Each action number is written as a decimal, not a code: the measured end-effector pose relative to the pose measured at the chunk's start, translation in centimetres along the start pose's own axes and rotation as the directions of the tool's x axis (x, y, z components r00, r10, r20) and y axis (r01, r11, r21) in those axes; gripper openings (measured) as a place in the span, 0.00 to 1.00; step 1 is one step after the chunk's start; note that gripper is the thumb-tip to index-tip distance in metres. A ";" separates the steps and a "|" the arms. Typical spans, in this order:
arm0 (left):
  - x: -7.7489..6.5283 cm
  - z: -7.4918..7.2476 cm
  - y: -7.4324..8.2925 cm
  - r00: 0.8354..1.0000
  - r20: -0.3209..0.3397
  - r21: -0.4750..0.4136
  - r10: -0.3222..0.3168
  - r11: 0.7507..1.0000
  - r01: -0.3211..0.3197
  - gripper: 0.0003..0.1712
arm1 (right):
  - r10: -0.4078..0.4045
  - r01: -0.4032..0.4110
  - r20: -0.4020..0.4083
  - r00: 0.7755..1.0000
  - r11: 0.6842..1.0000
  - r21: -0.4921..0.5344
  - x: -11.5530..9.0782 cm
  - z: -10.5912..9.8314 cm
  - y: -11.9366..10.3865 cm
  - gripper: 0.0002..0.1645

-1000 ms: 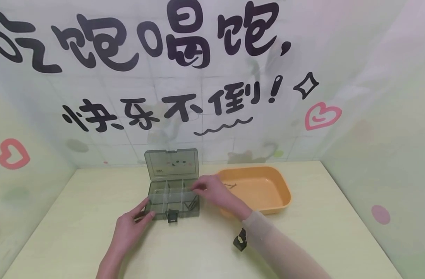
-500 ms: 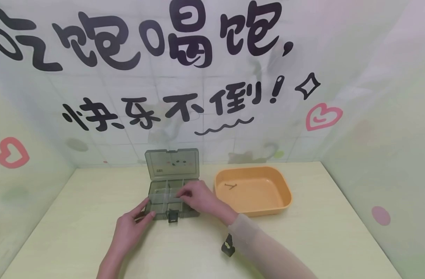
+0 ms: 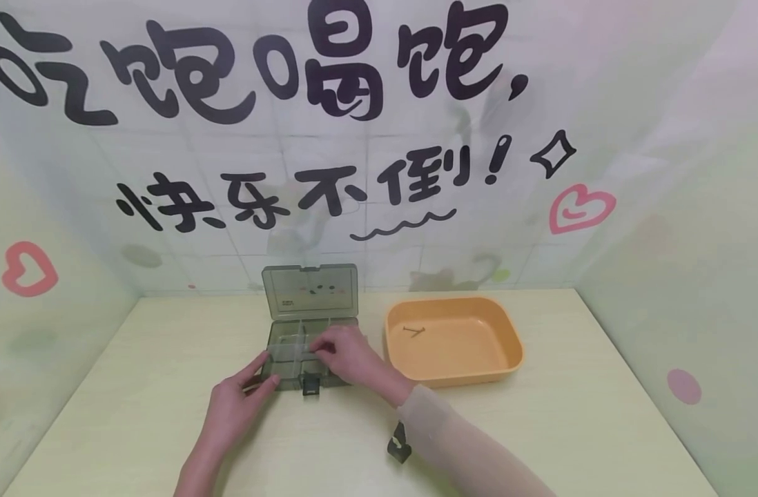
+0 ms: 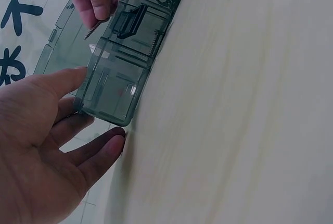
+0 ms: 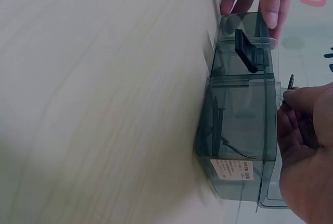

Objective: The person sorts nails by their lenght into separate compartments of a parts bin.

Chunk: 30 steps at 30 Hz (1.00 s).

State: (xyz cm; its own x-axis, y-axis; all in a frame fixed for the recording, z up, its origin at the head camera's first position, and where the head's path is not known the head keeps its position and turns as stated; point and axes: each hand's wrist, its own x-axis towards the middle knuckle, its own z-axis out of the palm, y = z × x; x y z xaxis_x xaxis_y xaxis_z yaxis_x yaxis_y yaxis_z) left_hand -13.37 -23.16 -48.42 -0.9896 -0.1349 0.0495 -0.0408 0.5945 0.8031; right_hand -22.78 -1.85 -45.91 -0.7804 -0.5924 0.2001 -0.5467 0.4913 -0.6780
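Observation:
A smoky clear plastic compartment box (image 3: 282, 371) stands on the table with its lid (image 3: 312, 293) raised at the back. My left hand (image 3: 232, 407) holds its left end, thumb at the front corner and fingers along the side. Over the middle of the box, my right hand (image 3: 349, 353) pinches a screw (image 4: 92, 29) between thumb and fingertips. In the right wrist view the screw (image 5: 291, 82) points up past the thumb. Several dark screws (image 5: 217, 130) lie in the right front compartment, which my right hand partly covers in the head view.
An orange tray (image 3: 472, 377) sits to the right of the box, with a few screws (image 3: 413, 332) at its left inside. The box's dark latch (image 3: 311, 384) hangs at its front. A small black piece (image 3: 400, 445) shows beside the right sleeve. A printed wall sheet stands behind.
My right hand has moved left from the box's right edge to above its middle, pinching the screw. The left hand keeps its hold on the box.

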 end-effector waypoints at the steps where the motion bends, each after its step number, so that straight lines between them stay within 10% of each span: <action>1: 0.0 0.0 0.0 1.000 0.000 0.000 0.000 1.000 0.000 0.33 | -0.007 0.007 -0.003 1.000 1.000 0.000 0.0 0.0 0.1 0.07; 30: -0.1 -0.1 0.1 1.000 -0.002 0.012 -0.006 1.000 0.006 0.33 | 0.059 -0.056 -0.012 0.998 0.989 0.140 -1.4 -4.6 3.3 0.09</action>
State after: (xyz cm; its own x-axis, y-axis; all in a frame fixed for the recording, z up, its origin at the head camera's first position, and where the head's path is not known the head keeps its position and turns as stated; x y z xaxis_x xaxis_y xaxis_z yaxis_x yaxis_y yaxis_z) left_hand -13.23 -23.14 -48.34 -0.9891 -0.1400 0.0454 -0.0488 0.6030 0.7962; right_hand -24.89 3.53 -45.13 -0.8148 -0.5546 0.1688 -0.4540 0.4295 -0.7806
